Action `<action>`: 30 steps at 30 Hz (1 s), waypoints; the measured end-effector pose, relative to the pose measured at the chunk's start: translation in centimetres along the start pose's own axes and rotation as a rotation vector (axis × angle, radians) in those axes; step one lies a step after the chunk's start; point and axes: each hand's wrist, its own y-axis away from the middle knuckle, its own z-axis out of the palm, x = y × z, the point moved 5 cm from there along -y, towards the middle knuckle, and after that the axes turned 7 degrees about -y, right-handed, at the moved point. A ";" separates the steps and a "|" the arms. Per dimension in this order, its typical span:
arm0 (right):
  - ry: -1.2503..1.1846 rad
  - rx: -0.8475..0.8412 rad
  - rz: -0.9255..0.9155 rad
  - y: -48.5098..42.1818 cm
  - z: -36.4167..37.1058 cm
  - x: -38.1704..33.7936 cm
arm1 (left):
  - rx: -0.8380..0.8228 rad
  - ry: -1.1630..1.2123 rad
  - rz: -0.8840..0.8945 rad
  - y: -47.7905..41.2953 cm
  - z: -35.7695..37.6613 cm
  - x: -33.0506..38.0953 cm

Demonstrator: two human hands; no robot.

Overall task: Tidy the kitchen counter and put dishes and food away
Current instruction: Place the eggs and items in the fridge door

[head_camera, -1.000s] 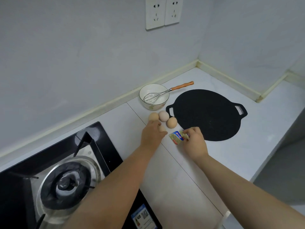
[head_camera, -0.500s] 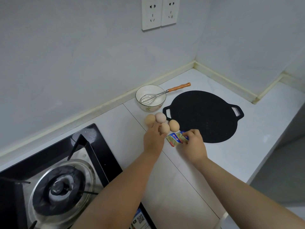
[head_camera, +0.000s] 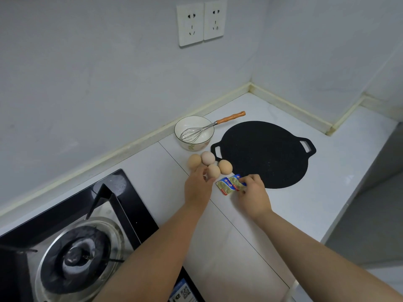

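Kitchen counter (head_camera: 229, 236) here is white with thin dark seams, tucked into a corner of pale grey walls, and a cream strip runs along the back edge. Far left sits a black glass gas stove (head_camera: 72, 258), burner and pan support showing. Up on the wall there's a double socket (head_camera: 201, 22). Below it, close to the back wall, is a white bowl (head_camera: 189, 147) with a whisk (head_camera: 209, 126) lying in it, its wooden handle poking out to the right.

Just in front of the bowl are four eggs (head_camera: 194, 161) bunched together on the counter. The left hand (head_camera: 198, 188) has its fingers and thumb curled onto the nearest egg (head_camera: 214, 171), pinching it. Right beside that are two little foil packets (head_camera: 229, 185), side by side, and the right hand (head_camera: 254, 195) has its fingertips curled on the right one. Can't read the labels.

Past them lies a flat black griddle pan (head_camera: 263, 153) with two loop handles, its left handle just beside the eggs. Further right the counter bends round the corner.
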 end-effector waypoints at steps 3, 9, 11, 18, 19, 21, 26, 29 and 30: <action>-0.009 -0.008 0.010 0.1 0.2 -0.1 | 0.003 -0.014 0.007 0.1 -0.3 0.0; -0.055 0.008 0.005 0.4 -0.4 -1.0 | 0.108 -0.162 0.197 0.3 -1.4 1.2; -0.069 0.040 -0.009 0.5 -1.2 -1.4 | 0.135 -0.199 0.320 0.5 -1.7 2.3; 0.007 0.148 -0.085 3.1 -5.1 -1.6 | 0.135 -0.258 0.641 3.0 -2.0 7.1; 0.034 0.161 -0.096 3.5 -5.6 -1.7 | 0.118 -0.303 0.654 3.4 -2.0 7.8; 0.085 0.199 -0.113 4.9 -7.8 -2.0 | 0.085 -0.381 0.667 4.8 -2.2 9.6; 0.194 0.295 -0.108 8.4 -13.1 -2.3 | 0.043 -0.430 0.658 7.6 -3.3 14.1; 0.215 0.345 -0.086 11.4 -15.8 -2.2 | 0.040 -0.449 0.684 10.0 -4.1 16.8; 0.223 0.366 -0.074 12.6 -16.7 -2.2 | 0.049 -0.452 0.701 11.1 -4.4 17.6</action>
